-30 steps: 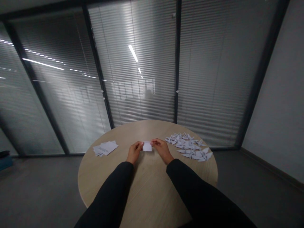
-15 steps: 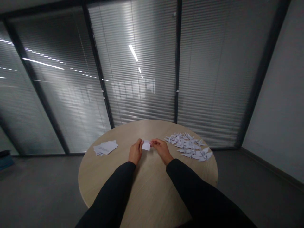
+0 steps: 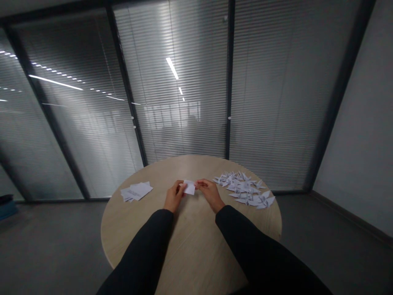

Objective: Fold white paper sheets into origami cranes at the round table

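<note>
Between my two hands is a small piece of white paper [image 3: 189, 188], roughly square and apparently folded. My left hand [image 3: 175, 195] pinches its left side, thumb on top. The fingers of my right hand [image 3: 209, 192] are closed on its right edge. Both hands are above the middle of the table. To the left lies a loose stack of white paper sheets [image 3: 139, 190], the top ones showing faint print. A pile of folded white paper cranes [image 3: 247, 189] spreads out to the right of my right hand.
The round wooden table [image 3: 190, 246] stands in front of a glass partition with blinds [image 3: 184, 135]. A plain wall [image 3: 359, 155] rises at the right. On the floor at the far left is a blue object [image 3: 7, 208], partly cut off.
My left hand has shifted slightly left and its thumb now lies over the paper. More of the paper's upper left part shows. My right hand has hardly moved.
</note>
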`<state>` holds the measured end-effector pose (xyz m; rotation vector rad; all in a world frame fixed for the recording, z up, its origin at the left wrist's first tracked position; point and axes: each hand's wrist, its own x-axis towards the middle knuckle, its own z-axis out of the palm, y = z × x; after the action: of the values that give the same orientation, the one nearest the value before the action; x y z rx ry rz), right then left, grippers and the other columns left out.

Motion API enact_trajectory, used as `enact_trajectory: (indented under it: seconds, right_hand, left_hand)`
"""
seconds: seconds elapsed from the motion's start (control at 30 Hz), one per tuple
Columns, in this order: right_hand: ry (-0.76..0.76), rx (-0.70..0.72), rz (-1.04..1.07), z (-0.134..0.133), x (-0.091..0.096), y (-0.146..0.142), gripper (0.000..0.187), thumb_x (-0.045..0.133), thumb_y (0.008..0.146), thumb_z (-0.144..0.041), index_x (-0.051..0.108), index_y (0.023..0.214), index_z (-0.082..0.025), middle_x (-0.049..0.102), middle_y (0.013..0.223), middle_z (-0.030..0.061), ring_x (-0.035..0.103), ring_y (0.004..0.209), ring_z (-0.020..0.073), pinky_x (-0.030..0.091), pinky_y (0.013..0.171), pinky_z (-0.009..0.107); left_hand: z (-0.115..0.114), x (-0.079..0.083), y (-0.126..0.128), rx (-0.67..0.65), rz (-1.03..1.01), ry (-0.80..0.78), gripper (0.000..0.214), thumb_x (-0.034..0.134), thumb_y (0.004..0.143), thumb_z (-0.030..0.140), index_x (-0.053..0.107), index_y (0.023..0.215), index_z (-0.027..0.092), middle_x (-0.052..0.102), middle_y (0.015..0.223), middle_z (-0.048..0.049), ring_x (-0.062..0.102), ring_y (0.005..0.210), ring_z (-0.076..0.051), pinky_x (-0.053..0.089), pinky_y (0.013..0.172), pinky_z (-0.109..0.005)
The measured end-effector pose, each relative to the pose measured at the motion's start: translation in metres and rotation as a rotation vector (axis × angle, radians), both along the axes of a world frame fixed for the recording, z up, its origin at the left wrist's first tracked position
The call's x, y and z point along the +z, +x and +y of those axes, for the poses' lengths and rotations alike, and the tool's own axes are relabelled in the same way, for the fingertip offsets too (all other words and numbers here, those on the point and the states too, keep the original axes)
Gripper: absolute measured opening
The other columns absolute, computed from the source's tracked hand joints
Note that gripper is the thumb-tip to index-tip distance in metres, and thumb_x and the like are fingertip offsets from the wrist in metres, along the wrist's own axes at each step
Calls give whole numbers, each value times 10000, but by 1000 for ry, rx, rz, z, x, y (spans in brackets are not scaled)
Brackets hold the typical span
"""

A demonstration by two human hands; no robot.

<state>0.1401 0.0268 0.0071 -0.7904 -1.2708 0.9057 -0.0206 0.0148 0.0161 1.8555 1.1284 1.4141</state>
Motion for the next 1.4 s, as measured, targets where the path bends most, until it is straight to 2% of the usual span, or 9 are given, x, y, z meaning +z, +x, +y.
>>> enact_trajectory:
  seconds: [0.1,0.2,0.47,0.6,0.77,0.87,1.03,1.2,1.4]
  right_hand:
    - [10,6,-21,1,0,0,235,706,603,-353,656,710,-150,662,679,40,619,641,171,489,662,302]
    - [22,23,-25,0,0,-1,229,711,600,-348,660,705,-152,664,680,39,620,655,172,490,676,304]
    - [45,33,-64,3,-3,2,263,716,606,-351,690,775,-150,685,746,54,625,712,181,480,705,306]
    - [67,62,-107,-1,0,1,286,702,635,-356,693,842,-160,691,820,63,627,772,186,475,739,308]
    - [197,9,-295,-10,5,-1,197,661,696,-357,708,745,-172,665,751,50,607,730,171,459,698,284]
    - [245,-38,-362,-11,7,1,188,646,717,-340,710,692,-165,641,688,51,591,678,163,443,648,271]
    - [203,-68,-316,-6,5,4,170,642,699,-308,693,666,-149,632,682,50,577,651,158,435,622,265]
    - [128,-6,-256,-5,2,1,182,616,709,-320,657,731,-144,635,715,35,583,682,157,444,640,264]
    - [240,-33,-388,-11,4,-2,134,595,736,-273,642,712,-150,613,730,27,570,725,151,427,682,261]
  left_hand:
    - [1,-1,1,-48,-14,-14,331,543,739,475,616,779,155,595,606,-8,547,543,-134,410,524,-224]
    - [1,-2,1,-81,-44,-36,331,545,739,471,596,700,146,590,561,-11,553,516,-138,420,516,-233]
    - [4,-3,-3,-148,-63,-65,348,548,748,469,607,719,127,625,554,-21,585,510,-146,431,526,-238]
    - [3,0,-4,-155,-7,-72,365,534,759,479,610,724,123,600,483,-7,534,435,-126,419,490,-233]
    - [0,-2,0,-232,68,-149,398,531,753,501,629,741,116,597,474,-12,554,431,-142,442,488,-248]
    - [2,-4,3,-275,38,-193,420,573,711,515,646,738,102,629,555,-37,604,508,-171,466,521,-266]
    - [6,-10,5,-290,-9,-201,419,609,687,500,672,784,97,668,687,-65,632,633,-188,483,601,-276]
    - [10,-14,1,-269,23,-176,432,575,721,510,676,796,96,666,659,-64,620,613,-174,467,577,-259]
    - [3,-8,1,-299,49,-250,482,565,697,568,656,782,103,660,620,-62,624,576,-174,469,563,-263]
